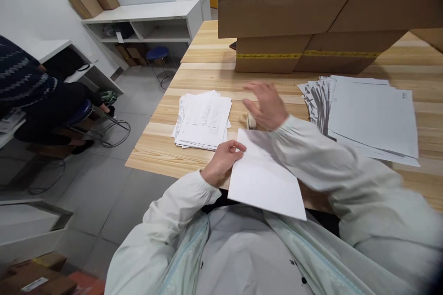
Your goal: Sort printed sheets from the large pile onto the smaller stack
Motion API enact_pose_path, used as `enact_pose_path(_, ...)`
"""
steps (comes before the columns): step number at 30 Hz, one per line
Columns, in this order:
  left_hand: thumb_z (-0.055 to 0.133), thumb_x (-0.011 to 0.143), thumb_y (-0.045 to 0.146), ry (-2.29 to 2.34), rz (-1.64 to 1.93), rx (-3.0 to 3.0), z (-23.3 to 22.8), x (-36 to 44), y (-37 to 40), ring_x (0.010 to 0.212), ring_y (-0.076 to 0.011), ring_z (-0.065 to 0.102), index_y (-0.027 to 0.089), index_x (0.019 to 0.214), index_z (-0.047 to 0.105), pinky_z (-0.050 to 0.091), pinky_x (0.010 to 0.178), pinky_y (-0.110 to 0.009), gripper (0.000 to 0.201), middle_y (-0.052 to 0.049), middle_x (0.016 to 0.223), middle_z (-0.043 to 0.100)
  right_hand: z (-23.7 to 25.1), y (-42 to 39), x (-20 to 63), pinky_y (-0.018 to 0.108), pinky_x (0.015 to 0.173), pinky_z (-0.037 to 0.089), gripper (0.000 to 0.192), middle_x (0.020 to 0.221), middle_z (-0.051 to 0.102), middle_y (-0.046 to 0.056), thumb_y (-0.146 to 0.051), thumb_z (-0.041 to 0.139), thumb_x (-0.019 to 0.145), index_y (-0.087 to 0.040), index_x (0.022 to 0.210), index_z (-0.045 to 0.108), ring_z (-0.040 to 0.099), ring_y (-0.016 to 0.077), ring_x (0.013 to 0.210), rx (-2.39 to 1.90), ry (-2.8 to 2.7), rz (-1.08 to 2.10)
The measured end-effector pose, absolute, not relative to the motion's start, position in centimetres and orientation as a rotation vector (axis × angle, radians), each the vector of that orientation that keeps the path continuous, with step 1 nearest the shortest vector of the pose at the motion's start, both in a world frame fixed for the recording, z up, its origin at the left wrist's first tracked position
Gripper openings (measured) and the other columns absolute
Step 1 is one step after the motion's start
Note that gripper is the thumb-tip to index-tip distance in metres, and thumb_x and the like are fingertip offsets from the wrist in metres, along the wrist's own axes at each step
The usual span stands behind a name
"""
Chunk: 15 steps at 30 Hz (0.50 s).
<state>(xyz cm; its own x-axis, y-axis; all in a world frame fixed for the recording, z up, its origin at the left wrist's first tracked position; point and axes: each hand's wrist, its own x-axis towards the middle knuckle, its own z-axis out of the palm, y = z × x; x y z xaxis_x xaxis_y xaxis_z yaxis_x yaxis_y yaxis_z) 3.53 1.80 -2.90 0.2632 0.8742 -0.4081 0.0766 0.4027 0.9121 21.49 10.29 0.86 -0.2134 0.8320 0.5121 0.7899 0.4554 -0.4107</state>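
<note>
Standing on the counter [157,147], beyond the white paper [268,179] at its near edge: cardboard boxes [304,9]. Larger stack [374,115] set right of the paper, smaller stack [206,120] left. Paper handling judged in hand; steady hold called for. Paper's left edge looks pinched by fingers of left hand [223,160]. Fingers of right hand [268,103] spread, blurred, beyond it; small pale object [251,121] between, contact can't be told.
</note>
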Motion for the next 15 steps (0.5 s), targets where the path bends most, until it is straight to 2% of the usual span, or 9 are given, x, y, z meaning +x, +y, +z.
enact_pose_path(2,0.066,0.074,0.011,1.218,0.868,1.161,-2.3,1.4,-0.6,0.053,-0.0066,0.041,0.015,0.080,0.066,0.030,0.051,-0.019,0.007,0.005,0.058,0.046,2.0,4.6,23.8,0.046,0.100,0.046,0.030,0.116,0.071,0.011,-0.039,0.053,0.095,-0.021,0.113,0.069,0.063,0.0287,0.111,-1.359,-1.815,0.154)
enact_pose_path(3,0.067,0.076,0.016,1.223,0.979,1.186,-2.1,0.4,-1.7,0.057,-0.0072,0.046,0.016,0.082,0.067,0.034,0.053,-0.019,0.006,0.004,0.064,0.052,2.0,1.5,24.7,0.044,0.093,0.051,0.027,0.109,0.073,0.009,-0.040,0.055,0.095,-0.024,0.110,0.070,0.068,0.0262,0.100,-1.421,-1.653,0.200)
enact_pose_path(4,0.068,0.079,0.021,1.230,1.101,1.191,-1.8,-0.4,-2.6,0.060,-0.0079,0.049,0.016,0.085,0.067,0.037,0.054,-0.019,0.008,0.002,0.070,0.057,1.6,-1.4,25.3,0.042,0.086,0.054,0.027,0.104,0.074,0.007,-0.043,0.057,0.094,-0.027,0.111,0.069,0.069,0.0242,0.092,-1.471,-1.518,0.267)
enact_pose_path(7,0.069,0.083,0.030,1.239,1.297,1.241,-1.2,-1.0,-3.7,0.058,-0.0075,0.049,0.018,0.090,0.067,0.038,0.052,-0.018,0.014,0.002,0.071,0.059,-0.9,-7.6,24.3,0.036,0.069,0.059,0.050,0.106,0.076,0.007,-0.052,0.061,0.089,-0.028,0.133,0.058,0.072,0.0219,0.082,-1.362,-1.383,0.886)
enact_pose_path(9,0.068,0.086,0.031,1.212,1.301,1.307,-0.9,0.0,-3.6,0.054,-0.0065,0.046,0.019,0.090,0.067,0.036,0.049,-0.018,0.013,0.003,0.068,0.059,-2.5,-9.2,22.5,0.034,0.064,0.060,0.052,0.102,0.077,0.009,-0.054,0.066,0.085,-0.022,0.126,0.063,0.073,0.0217,0.079,-1.346,-1.281,1.065)
enact_pose_path(12,0.064,0.091,0.034,1.089,1.229,1.395,-0.4,2.4,-3.0,0.056,-0.0070,0.051,0.019,0.098,0.068,0.042,0.052,-0.019,0.017,0.002,0.072,0.061,-3.2,-8.3,22.2,0.030,0.050,0.053,0.037,0.081,0.076,0.007,-0.053,0.069,0.083,-0.018,0.092,0.073,0.067,0.0192,0.063,-1.541,-1.086,0.842)
enact_pose_path(15,0.058,0.094,0.038,0.956,1.179,1.401,-0.1,2.9,-2.1,0.077,-0.0128,0.067,0.020,0.114,0.064,0.055,0.067,-0.024,0.027,-0.005,0.095,0.069,-2.0,-5.9,28.2,0.030,0.042,0.038,0.037,0.064,0.069,0.007,-0.055,0.073,0.077,-0.020,0.067,0.069,0.056,0.0164,0.051,-1.791,-0.880,0.355)
